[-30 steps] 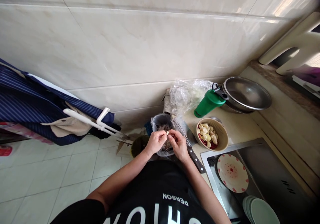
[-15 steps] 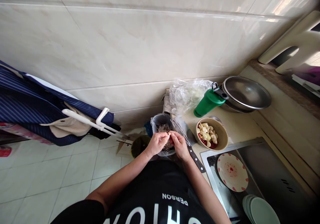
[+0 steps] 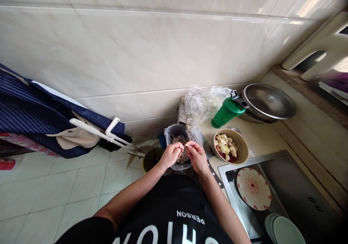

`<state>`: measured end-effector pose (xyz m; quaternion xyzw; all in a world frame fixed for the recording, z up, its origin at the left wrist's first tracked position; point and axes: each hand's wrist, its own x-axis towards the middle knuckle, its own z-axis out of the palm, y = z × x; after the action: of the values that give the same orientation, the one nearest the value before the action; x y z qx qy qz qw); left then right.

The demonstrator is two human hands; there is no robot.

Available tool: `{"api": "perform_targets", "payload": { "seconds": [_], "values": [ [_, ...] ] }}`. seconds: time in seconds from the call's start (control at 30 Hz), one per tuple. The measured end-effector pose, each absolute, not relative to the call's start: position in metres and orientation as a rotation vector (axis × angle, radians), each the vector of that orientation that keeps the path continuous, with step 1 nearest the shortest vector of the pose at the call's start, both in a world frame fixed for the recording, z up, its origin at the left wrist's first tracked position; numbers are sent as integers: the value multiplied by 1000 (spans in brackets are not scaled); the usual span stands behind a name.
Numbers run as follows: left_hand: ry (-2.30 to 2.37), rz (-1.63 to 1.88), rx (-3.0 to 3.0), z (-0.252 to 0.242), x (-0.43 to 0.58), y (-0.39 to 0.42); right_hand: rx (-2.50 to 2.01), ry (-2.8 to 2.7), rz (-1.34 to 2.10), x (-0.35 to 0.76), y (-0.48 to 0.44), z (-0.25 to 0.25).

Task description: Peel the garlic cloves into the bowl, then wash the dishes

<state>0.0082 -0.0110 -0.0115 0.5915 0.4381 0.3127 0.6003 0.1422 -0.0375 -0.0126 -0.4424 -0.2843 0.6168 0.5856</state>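
Note:
Over a lined bin [image 3: 174, 131] with papery garlic skins [image 3: 179, 139] inside, my two hands work close together. My right hand [image 3: 197, 157] pinches a small pale garlic clove [image 3: 186, 145] between thumb and fingertips. Just left of it, my left hand [image 3: 170, 156] is closed with thumb and fingers pressed together; whatever it pinches is too small to make out. A beige basket [image 3: 244, 153] of peeled garlic cloves [image 3: 223, 142] stands on the counter to the right, with something red under the cloves. A knife's dark handle [image 3: 217, 178] lies near my right wrist.
On the counter are a green shaker bottle [image 3: 227, 111], clear plastic bags [image 3: 202, 102] and metal bowls [image 3: 269, 100]. Nearer are a sink's rim [image 3: 227, 186], a patterned plate [image 3: 254, 189] and stacked pale plates [image 3: 288, 229]. A white rack arm [image 3: 89, 128] with hanging clothes [image 3: 40, 113] juts out left.
My hands have drawn slightly apart, and the clove now shows at my right fingertips. The left hand has stayed nearly in place.

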Motion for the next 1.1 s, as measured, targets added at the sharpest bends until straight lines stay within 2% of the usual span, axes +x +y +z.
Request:
{"api": "perform_targets", "payload": {
  "seconds": [0.53,1.1],
  "values": [
    [966,714,1260,-16,10,-12,-1163,-937,1306,140,-39,-15],
    [1056,715,1477,-20,8,-8,-1303,-1237,1121,143,-42,-11]
  ]
}}
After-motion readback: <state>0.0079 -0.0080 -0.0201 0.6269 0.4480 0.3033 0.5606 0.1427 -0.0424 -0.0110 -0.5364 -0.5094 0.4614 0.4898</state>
